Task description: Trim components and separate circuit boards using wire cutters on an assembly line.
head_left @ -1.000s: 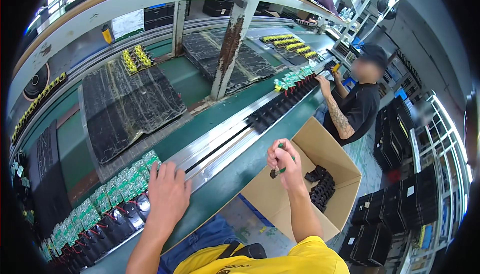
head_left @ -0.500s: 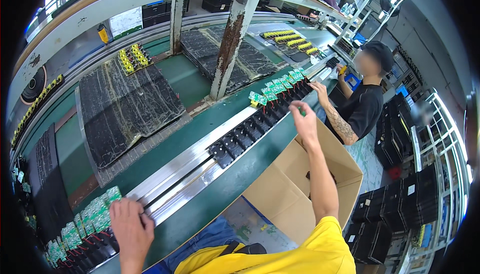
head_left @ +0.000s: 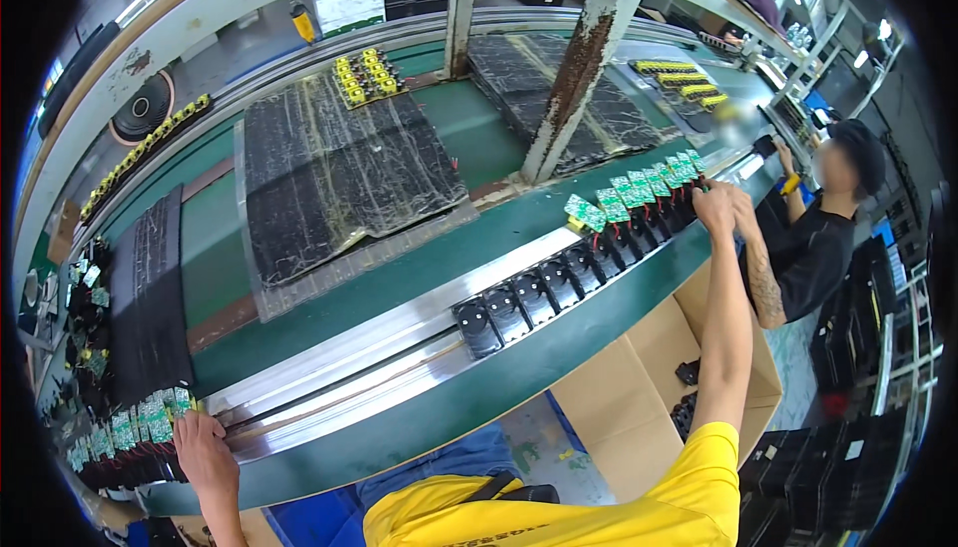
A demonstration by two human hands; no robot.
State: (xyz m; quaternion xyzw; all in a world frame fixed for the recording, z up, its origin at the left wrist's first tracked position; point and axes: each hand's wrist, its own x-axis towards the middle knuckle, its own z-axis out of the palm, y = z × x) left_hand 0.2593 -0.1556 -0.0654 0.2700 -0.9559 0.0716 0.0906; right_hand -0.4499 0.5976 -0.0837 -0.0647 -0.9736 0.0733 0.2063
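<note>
My left hand [head_left: 207, 452] is at the right end of a row of black plastic housings topped with green circuit boards [head_left: 140, 424], its fingers curled against the last ones. My right hand [head_left: 714, 211] reaches to the far end of a second row of black housings [head_left: 534, 294] on the metal rail. Its fingers are bent together, and what lies in them is hidden. Green circuit boards [head_left: 629, 194] on red wires stand along that row's far part, while the nearer housings show no boards. A co-worker's hand [head_left: 743, 216] is right beside my right hand.
The metal rail [head_left: 349, 382] runs along the green bench [head_left: 429, 412]. Beyond it lie black mats [head_left: 329, 178], one bearing yellow components [head_left: 367, 76]. A rusty post [head_left: 579, 88] rises mid-bench. An open cardboard box [head_left: 609, 377] stands below the near edge, by the co-worker [head_left: 808, 238].
My right hand has moved farther along the row to its far end, beside the co-worker's hand. My left hand remains at the left row's end. The view has turned.
</note>
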